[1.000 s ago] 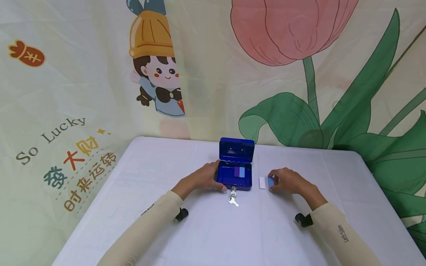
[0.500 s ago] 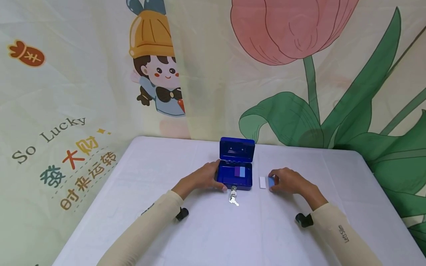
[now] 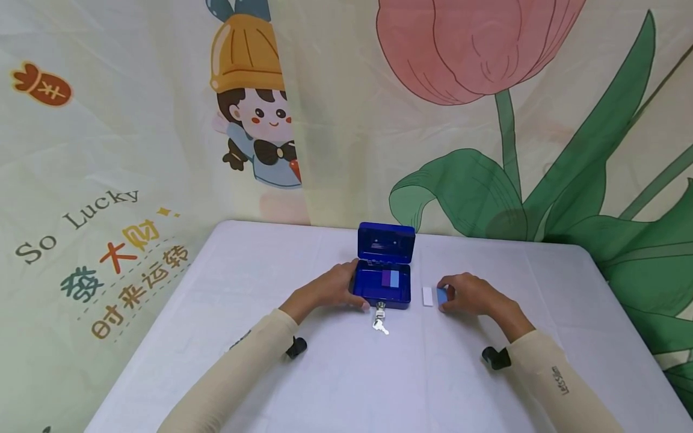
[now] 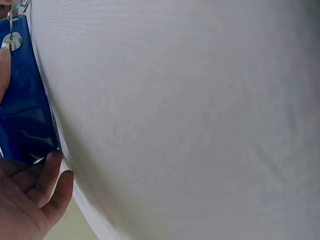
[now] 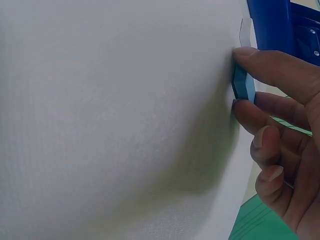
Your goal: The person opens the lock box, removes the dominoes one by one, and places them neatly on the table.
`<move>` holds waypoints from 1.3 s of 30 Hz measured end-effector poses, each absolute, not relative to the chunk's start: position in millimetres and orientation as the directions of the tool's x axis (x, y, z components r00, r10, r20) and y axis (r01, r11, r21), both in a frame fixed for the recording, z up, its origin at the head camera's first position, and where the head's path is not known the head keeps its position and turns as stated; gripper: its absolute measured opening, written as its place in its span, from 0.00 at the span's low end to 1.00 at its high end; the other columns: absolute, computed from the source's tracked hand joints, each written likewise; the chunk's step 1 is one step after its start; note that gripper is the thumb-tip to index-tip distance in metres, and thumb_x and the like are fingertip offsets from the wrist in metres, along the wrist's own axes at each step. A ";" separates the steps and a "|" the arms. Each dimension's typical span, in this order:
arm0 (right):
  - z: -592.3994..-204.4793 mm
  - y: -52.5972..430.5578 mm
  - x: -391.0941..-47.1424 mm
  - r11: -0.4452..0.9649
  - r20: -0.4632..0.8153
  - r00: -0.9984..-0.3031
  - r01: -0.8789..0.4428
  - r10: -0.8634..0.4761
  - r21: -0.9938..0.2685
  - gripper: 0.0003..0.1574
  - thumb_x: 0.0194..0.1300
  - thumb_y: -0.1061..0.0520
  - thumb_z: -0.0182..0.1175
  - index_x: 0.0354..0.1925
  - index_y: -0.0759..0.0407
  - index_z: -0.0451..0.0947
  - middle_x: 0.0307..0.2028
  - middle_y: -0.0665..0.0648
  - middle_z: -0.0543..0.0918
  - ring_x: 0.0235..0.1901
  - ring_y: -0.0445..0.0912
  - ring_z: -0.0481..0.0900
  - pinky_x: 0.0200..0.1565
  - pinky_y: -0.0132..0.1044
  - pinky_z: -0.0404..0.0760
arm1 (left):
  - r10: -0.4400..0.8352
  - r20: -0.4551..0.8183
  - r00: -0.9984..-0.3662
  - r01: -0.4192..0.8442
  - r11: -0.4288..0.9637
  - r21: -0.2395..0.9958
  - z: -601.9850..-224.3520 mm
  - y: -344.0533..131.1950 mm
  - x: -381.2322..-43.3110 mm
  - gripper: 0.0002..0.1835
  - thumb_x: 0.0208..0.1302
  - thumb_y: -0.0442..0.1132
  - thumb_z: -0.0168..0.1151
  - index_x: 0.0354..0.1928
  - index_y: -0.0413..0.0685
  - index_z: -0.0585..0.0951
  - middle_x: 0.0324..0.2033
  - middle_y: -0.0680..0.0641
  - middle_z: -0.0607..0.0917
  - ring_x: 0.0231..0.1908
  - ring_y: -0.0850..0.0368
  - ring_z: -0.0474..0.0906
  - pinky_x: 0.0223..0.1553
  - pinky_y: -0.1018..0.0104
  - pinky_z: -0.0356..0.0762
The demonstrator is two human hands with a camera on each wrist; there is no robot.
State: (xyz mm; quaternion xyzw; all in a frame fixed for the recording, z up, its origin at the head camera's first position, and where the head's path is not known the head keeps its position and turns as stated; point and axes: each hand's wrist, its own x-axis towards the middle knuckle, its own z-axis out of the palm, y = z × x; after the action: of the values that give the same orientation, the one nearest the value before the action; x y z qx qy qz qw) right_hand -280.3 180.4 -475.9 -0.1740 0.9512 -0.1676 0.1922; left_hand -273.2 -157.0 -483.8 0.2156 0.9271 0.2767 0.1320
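One blue box (image 3: pixel 370 292) (lid (image 3: pixel 386 243) raised), two blocks (image 3: pixel 394 278) inside

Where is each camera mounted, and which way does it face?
Head: on the head, forward and down at the table and blue box; left hand, right hand and sleeves show.
Left wrist: on that wrist, toward table and box; left hand shows.
Right wrist: on that wrist, toward table and held blue block; right hand shows.
Head and right wrist share the white block.

The box (image 3: pixel 373 291) is deep blue, the blocks (image 3: pixel 428 296) purple, white and lighter blue, the cream backdrop (image 3: pixel 335 114) tulip-patterned
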 end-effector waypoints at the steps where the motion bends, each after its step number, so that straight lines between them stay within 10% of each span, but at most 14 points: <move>1: -475.9 180.7 -280.2 0.884 -0.307 -0.866 -0.266 -0.394 -0.384 0.34 0.56 0.48 0.76 0.58 0.58 0.79 0.33 0.50 0.81 0.36 0.46 0.77 0.44 0.41 0.83 | 0.472 -0.125 -0.873 0.328 0.755 0.567 -483.7 -157.0 -273.4 0.64 0.45 0.60 0.80 0.78 0.44 0.54 0.69 0.39 0.72 0.69 0.46 0.68 0.72 0.49 0.63; 39: -441.4 134.3 -280.2 0.826 -0.166 -0.854 -0.399 -0.493 -0.399 0.31 0.60 0.46 0.73 0.58 0.57 0.80 0.37 0.50 0.85 0.40 0.46 0.80 0.46 0.45 0.83 | 0.467 -0.135 -0.874 0.315 0.754 0.577 -480.6 -156.0 -270.9 0.63 0.46 0.59 0.80 0.78 0.44 0.54 0.70 0.39 0.71 0.69 0.46 0.67 0.72 0.48 0.63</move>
State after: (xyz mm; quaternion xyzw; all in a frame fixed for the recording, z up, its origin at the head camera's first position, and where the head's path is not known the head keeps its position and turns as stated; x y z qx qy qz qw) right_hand -280.2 134.3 -441.4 -0.2356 0.9462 -0.1779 0.1322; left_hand -270.9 -156.0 -480.6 0.2110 0.9265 0.2801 0.1365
